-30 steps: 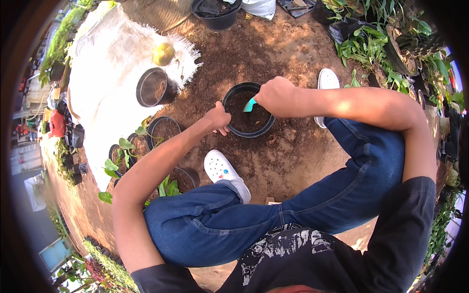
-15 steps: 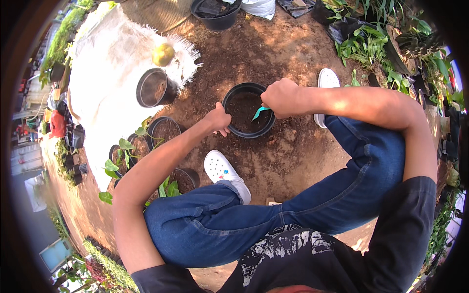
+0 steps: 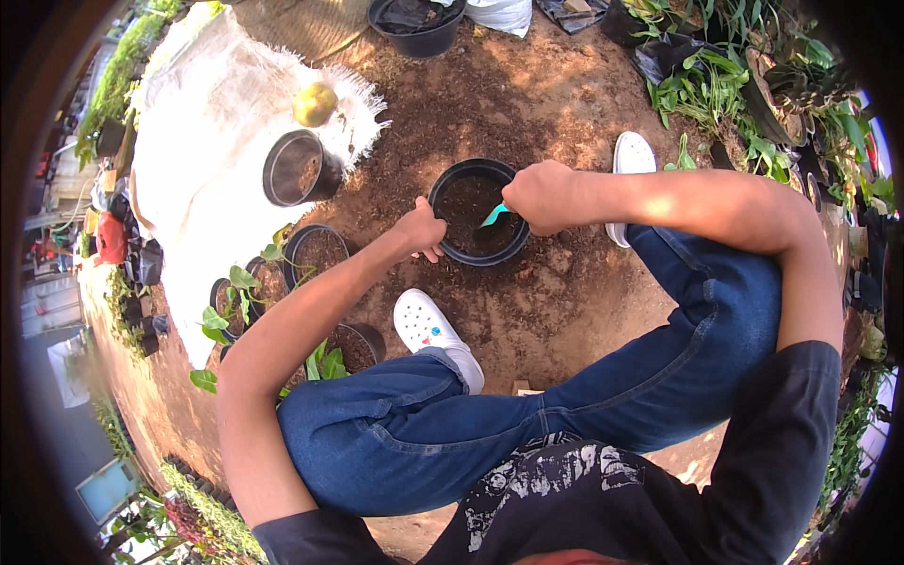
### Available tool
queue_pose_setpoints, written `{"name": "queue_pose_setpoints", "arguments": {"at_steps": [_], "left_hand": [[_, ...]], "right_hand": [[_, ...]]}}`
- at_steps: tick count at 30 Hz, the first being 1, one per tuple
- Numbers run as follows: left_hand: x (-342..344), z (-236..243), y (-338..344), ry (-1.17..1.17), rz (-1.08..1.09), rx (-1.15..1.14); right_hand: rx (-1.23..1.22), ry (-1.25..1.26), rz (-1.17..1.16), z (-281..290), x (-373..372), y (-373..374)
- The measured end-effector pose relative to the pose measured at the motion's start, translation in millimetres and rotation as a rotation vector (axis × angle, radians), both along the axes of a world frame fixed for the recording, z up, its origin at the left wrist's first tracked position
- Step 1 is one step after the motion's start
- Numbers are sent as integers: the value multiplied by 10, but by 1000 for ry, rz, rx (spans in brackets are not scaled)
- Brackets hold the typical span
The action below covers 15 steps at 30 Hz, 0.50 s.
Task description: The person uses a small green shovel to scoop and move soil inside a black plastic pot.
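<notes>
A round black plant pot (image 3: 461,256) stands on the ground in front of me, with dark soil (image 3: 461,209) inside. At its left side my left hand (image 3: 421,229) is closed on the rim, with some fingers hanging down outside the wall. My right hand (image 3: 541,198) is a fist over the right rim, wrapped around a small turquoise hand trowel (image 3: 492,216). The trowel's blade points down and left into the pot, against the soil. Its handle is hidden in my fist.
An empty-looking black pot (image 3: 294,169) and a round yellow-green fruit (image 3: 314,104) rest by a white woven sheet (image 3: 207,141). Several potted plants (image 3: 235,306) stand beside my left arm. My white clogs (image 3: 424,320) flank the pot. Another black pot (image 3: 417,42) stands at the far side.
The trowel blade has shifted slightly left and up within the pot, and my right fist has moved a little with it. My left hand stays at the rim.
</notes>
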<state>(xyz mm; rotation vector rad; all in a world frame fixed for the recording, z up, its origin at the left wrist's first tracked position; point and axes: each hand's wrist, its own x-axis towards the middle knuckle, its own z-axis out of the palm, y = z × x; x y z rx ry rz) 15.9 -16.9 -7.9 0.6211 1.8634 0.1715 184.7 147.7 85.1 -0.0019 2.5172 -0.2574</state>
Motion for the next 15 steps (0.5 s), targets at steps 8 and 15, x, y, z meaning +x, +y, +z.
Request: {"name": "queue_pose_setpoints", "arguments": {"at_steps": [8,15], "left_hand": [[-4,0,-6,8,1,12],[-19,-48,11,-22,-24,17]], "right_hand": [[3,-60,-49,156,-59,-25],[170,96,1,114,8,63]]}}
